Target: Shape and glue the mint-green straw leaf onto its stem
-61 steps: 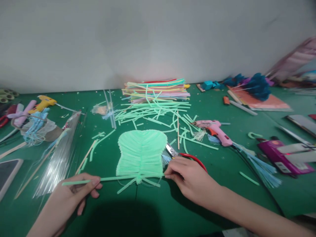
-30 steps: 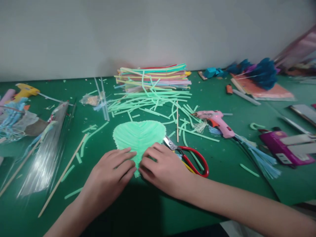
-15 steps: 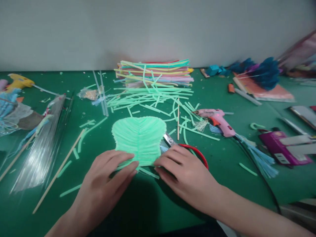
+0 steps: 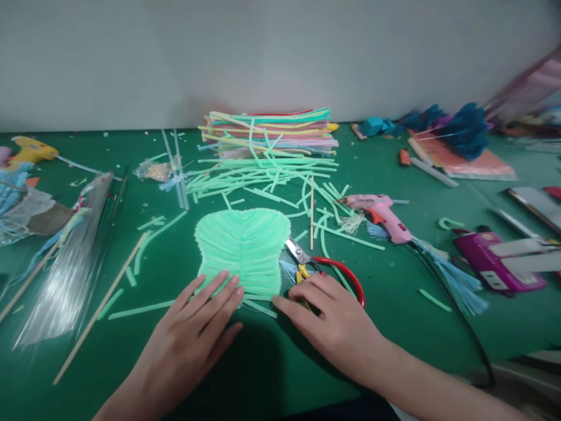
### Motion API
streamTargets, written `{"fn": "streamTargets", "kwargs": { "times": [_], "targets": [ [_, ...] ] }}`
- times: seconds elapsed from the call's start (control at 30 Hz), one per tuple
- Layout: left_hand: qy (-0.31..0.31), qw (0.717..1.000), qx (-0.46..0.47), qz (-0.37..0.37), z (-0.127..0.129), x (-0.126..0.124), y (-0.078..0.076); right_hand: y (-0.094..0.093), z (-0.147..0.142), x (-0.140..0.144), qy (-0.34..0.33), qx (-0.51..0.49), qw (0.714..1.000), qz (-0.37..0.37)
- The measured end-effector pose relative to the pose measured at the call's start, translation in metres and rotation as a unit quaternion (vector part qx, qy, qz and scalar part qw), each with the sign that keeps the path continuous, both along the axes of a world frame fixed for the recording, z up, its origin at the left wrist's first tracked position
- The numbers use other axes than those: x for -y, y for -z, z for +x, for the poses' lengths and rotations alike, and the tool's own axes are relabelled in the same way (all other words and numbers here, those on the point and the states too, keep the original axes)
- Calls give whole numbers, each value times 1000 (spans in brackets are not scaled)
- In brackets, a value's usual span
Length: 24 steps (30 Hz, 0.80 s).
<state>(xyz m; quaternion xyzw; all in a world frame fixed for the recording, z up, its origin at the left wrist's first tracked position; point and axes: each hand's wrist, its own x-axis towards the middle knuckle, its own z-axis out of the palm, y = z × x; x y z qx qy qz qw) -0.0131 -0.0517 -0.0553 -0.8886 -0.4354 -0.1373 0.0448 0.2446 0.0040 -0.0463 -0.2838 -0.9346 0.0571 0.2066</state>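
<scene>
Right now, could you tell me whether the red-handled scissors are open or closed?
Closed, as far as shows: the red-handled scissors lie flat with blades together, pointing at the green woven piece. The right hand partly covers the handles.

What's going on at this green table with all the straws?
A person is working on a mint-green leaf shape made of straw pieces, lying flat on the green table. The left hand lies flat, fingers spread, on the leaf's near left edge. The right hand rests at its near right corner, beside red-handled scissors. Loose green straws and a colourful stack lie behind, and a pink glue gun sits to the right.
</scene>
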Motion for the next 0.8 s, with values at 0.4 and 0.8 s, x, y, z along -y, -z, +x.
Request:
{"fn": "streamTargets", "kwargs": {
  "times": [0.4, 0.8],
  "targets": [
    [-217, 971, 103, -4, -45, 20, -15, -19, 25, -4, 159, -7, 984, -81],
    [-201, 970, 134, -37, -53, 9, -8, -40, 70, -21, 221, -40, 885, -408]
  ]
}}
